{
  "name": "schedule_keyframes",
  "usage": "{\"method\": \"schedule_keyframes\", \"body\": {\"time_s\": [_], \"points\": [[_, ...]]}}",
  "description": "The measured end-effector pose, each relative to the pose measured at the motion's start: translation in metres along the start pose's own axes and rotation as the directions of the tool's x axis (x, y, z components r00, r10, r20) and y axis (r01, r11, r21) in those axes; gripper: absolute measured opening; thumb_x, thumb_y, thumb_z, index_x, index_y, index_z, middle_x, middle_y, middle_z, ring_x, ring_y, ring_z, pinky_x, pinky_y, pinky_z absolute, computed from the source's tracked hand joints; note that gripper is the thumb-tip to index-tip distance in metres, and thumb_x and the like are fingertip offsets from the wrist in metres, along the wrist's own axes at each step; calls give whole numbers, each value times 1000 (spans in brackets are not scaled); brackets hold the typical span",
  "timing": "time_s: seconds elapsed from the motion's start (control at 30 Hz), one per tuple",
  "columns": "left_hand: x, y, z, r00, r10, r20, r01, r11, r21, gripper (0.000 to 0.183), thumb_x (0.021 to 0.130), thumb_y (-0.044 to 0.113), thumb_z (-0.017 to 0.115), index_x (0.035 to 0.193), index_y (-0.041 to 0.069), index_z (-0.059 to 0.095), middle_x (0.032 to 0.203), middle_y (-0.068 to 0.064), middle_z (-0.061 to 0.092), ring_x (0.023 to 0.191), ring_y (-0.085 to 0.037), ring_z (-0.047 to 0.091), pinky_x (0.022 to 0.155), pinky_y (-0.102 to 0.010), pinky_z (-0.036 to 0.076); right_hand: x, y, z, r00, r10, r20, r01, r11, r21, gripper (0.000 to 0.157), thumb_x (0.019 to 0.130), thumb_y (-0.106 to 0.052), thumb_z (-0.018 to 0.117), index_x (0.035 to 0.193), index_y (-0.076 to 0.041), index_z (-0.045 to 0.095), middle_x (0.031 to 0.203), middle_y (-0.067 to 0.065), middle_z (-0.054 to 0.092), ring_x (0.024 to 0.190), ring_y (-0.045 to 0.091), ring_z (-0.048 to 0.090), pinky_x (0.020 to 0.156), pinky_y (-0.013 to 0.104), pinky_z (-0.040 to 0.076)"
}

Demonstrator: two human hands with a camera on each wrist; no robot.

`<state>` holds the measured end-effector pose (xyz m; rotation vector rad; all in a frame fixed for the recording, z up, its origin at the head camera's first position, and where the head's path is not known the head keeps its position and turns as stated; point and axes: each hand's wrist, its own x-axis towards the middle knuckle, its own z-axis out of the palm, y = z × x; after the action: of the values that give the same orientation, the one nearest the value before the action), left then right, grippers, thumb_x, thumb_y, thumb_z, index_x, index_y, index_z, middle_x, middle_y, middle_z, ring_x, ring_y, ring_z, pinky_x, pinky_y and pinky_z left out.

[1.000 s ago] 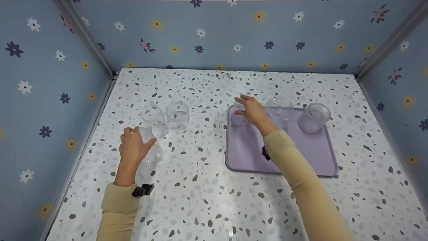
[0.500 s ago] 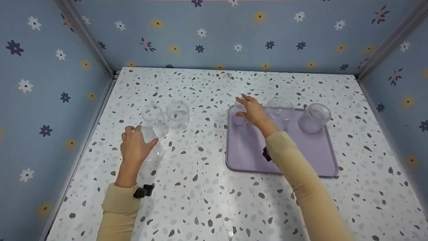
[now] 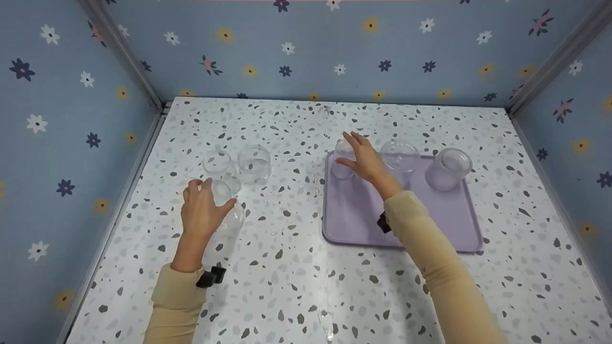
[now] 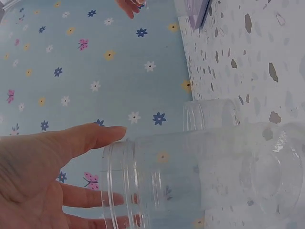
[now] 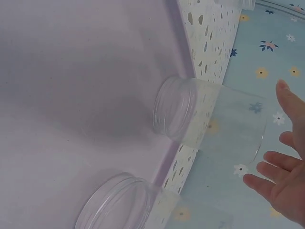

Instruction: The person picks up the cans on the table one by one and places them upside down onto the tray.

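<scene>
My left hand [image 3: 203,210] grips a clear jar [image 3: 234,217] at the left of the table. In the left wrist view its thumb and fingers lie on either side of that jar's ridged rim [image 4: 119,176]. My right hand [image 3: 367,162] is beside another clear jar [image 3: 343,168], which stands at the far left corner of the lilac tray [image 3: 358,215]. The right wrist view shows this jar [image 5: 224,119] ridged end down on the tray, with the hand's fingers [image 5: 274,174] spread and apart from it.
Two more clear jars [image 3: 400,160] stand along the tray's far side; the rightmost jar [image 3: 449,169] has a thick rim. Several clear vessels [image 3: 254,165] are grouped on the speckled table beyond the left hand. Flowered walls [image 3: 311,48] enclose the table.
My left hand has shifted to the right with the jar in it. My right hand's fingers have spread away from the jar on the tray, which stays in place.
</scene>
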<state>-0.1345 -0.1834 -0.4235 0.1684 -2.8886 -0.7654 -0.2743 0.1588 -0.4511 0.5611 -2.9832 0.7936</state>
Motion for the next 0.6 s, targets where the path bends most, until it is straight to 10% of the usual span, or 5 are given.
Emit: {"method": "schedule_keyframes", "body": {"time_s": [0.6], "points": [[-3, 14, 21, 995, 83, -59, -89, 992, -91, 67, 69, 28, 74, 118, -10, 49, 113, -27, 42, 98, -41, 42, 70, -53, 43, -24, -1, -10, 969, -119, -215, 153, 977, 149, 61, 82, -25, 64, 132, 0, 39, 127, 18, 42, 117, 30, 39, 94, 41, 33]]}}
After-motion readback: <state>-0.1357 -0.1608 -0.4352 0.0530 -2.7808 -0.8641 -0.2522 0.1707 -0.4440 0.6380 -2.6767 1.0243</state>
